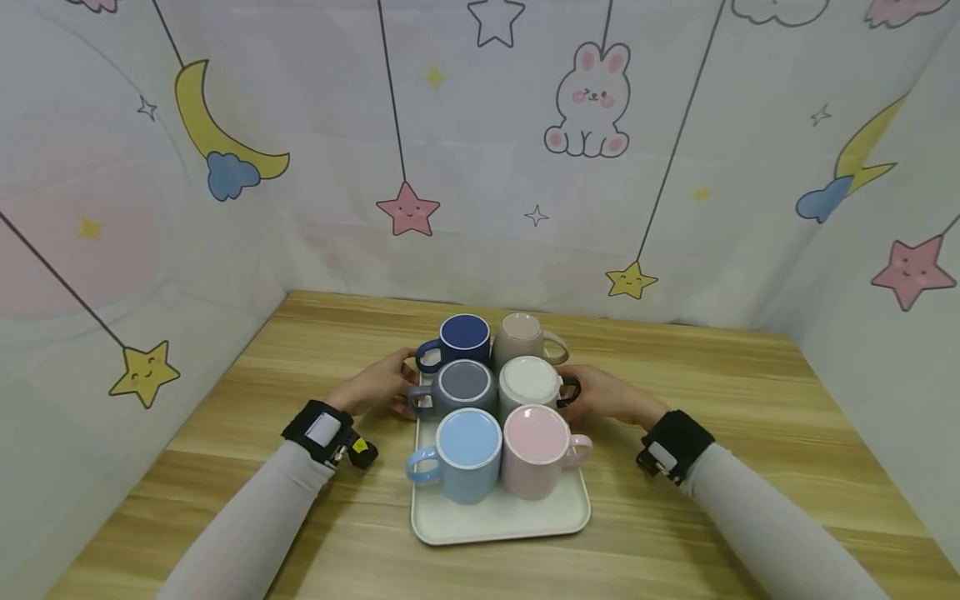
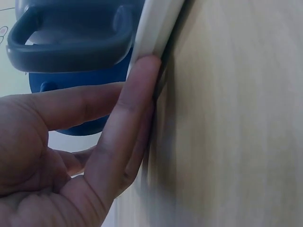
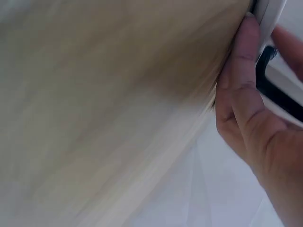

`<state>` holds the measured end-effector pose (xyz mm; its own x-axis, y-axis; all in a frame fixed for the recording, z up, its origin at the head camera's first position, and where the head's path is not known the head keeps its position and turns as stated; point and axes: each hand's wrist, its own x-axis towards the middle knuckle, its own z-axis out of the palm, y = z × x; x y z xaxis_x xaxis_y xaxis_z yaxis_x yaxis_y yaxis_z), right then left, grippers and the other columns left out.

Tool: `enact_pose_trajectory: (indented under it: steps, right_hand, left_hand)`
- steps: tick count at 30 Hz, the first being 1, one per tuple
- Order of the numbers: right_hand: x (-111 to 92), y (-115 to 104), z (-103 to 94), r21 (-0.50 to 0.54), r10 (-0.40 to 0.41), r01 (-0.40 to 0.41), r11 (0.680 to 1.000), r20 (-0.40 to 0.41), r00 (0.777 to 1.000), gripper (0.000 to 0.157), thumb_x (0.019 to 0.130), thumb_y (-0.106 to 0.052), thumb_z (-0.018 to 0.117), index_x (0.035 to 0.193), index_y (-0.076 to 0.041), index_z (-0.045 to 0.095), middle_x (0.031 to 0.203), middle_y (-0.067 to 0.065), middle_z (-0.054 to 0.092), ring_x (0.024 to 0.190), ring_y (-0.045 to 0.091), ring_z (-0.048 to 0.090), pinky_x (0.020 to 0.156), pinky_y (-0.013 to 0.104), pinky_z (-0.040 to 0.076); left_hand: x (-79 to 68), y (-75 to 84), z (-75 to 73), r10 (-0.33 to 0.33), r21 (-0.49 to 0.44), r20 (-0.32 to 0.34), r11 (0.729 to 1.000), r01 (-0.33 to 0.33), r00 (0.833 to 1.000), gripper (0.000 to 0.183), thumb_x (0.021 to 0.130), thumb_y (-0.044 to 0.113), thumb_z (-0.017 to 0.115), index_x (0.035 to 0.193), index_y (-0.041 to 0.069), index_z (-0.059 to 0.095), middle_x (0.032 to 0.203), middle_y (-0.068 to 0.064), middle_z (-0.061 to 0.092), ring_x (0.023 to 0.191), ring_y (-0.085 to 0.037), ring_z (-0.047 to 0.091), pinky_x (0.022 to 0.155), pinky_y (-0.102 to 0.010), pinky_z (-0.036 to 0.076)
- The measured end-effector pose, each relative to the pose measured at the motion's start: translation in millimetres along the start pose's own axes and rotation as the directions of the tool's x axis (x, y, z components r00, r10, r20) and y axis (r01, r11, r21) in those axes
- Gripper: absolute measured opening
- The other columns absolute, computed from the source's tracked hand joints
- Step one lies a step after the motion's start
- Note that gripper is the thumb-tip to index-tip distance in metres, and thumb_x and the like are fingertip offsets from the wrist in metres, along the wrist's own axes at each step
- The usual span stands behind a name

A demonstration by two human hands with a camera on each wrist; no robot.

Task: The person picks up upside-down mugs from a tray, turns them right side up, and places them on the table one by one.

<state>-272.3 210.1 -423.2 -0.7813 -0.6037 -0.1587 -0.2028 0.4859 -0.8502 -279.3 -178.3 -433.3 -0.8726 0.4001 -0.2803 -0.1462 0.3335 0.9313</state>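
Note:
A white tray (image 1: 498,522) bears several mugs, bases up, in two columns. Their handles point outward. On the left are a dark blue mug (image 1: 465,332), a grey mug (image 1: 466,381) and a light blue mug (image 1: 469,454). Along the right stand a beige mug (image 1: 517,335), a white mug (image 1: 529,379) with a black handle and a pink mug (image 1: 535,450). My left hand (image 1: 380,383) grips the tray's left rim (image 2: 154,30), beside the grey handle. At the opposite rim (image 3: 271,19), my right hand (image 1: 606,395) holds the tray near the black handle.
The tray sits over a wood-grain table (image 1: 337,508). A white cloth backdrop (image 1: 495,250) with cartoon stars, a moon and a rabbit encloses the back and both sides. Black straps with small cameras circle both wrists.

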Motion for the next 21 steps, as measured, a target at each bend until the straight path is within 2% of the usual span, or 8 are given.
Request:
enact_pose_trajectory:
  steps: [3, 10, 21]
  right_hand:
    - [0.7, -2.0, 1.8, 0.006, 0.014, -0.014, 1.000, -0.026, 1.000, 0.068, 0.079, 0.004, 0.080, 0.141, 0.011, 0.053, 0.128, 0.022, 0.065, 0.118, 0.033, 0.060, 0.102, 0.040, 0.052]
    - [1.7, -2.9, 4.0, 0.053, 0.067, -0.064, 0.997, -0.051, 0.996, 0.067, 0.080, 0.009, 0.077, 0.142, 0.011, 0.052, 0.125, 0.024, 0.065, 0.112, 0.033, 0.061, 0.091, 0.036, 0.058]
    - [1.2, -0.2, 4.4, 0.064, 0.063, -0.060, 0.996, -0.050, 0.997, 0.060, 0.078, 0.010, 0.078, 0.135, 0.008, 0.058, 0.120, 0.021, 0.066, 0.107, 0.031, 0.061, 0.090, 0.036, 0.058]
  left_hand:
    - [0.6, 1.0, 0.5, 0.000, -0.001, -0.004, 1.000, 0.000, 1.000, 0.073, 0.096, -0.013, 0.054, 0.160, -0.002, 0.020, 0.110, -0.019, 0.049, 0.084, -0.026, 0.064, 0.074, -0.043, 0.065]
    - [-0.7, 3.5, 0.9, 0.000, -0.002, -0.005, 1.000, 0.000, 1.000, 0.072, 0.095, -0.015, 0.053, 0.159, -0.004, 0.021, 0.109, -0.019, 0.049, 0.083, -0.026, 0.065, 0.074, -0.043, 0.065]
    - [-1.3, 6.9, 2.4, 0.007, 0.037, -0.011, 0.999, -0.007, 1.000, 0.070, 0.094, -0.015, 0.053, 0.157, -0.006, 0.024, 0.112, -0.023, 0.051, 0.084, -0.027, 0.065, 0.074, -0.043, 0.065]
